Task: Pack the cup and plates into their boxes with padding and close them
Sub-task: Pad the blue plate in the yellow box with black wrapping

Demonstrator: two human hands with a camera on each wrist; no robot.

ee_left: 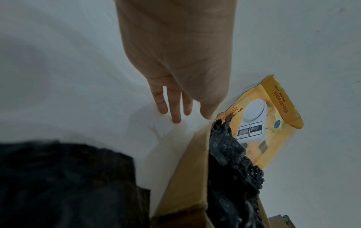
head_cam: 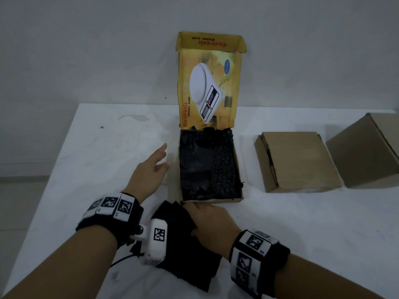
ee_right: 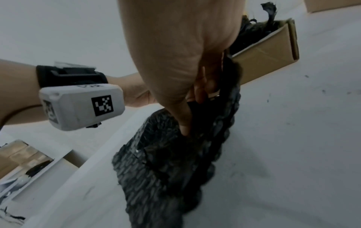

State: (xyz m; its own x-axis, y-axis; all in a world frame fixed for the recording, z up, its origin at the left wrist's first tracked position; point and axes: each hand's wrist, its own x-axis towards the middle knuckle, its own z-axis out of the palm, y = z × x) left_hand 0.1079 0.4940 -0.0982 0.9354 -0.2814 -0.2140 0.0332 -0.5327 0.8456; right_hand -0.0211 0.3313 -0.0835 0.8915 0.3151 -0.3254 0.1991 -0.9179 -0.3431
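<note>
Gripping a folded sheet of black bubble wrap [head_cam: 187,240] with the right hand [head_cam: 210,225], fingers [ee_right: 185,121] curled into its upper edge, thumb and fingertips pinching the dark padding right at the near wall of the open box [head_cam: 216,200]. Hanging below that hand toward the near table edge, the sheet partly covered in the head view by the left wrist camera [head_cam: 156,241]. Reaching forward with the left hand [head_cam: 151,169], fingers [ee_left: 174,108] straight and slightly spread, holding nothing, hovering just beside the left wall of the open box over the white table [head_cam: 86,147]; whether the fingertips are touching the tabletop or the box wall cannot be told. Sitting at the table's middle, the open box showing a yellow lid [head_cam: 210,83] standing upright at its far side, printed with a kitchen scale picture and "electronic Kitchen scale" lettering. Filling the box interior, more black bubble wrap lining [head_cam: 207,167], crumpled and rising slightly above the rim at the far edge; no cup or plate showing inside. Lying to the right of the open box, well apart from both hands, a closed brown cardboard box [head_cam: 298,160], and beyond it, at the right edge, a second brown cardboard box [head_cam: 367,152].
</note>
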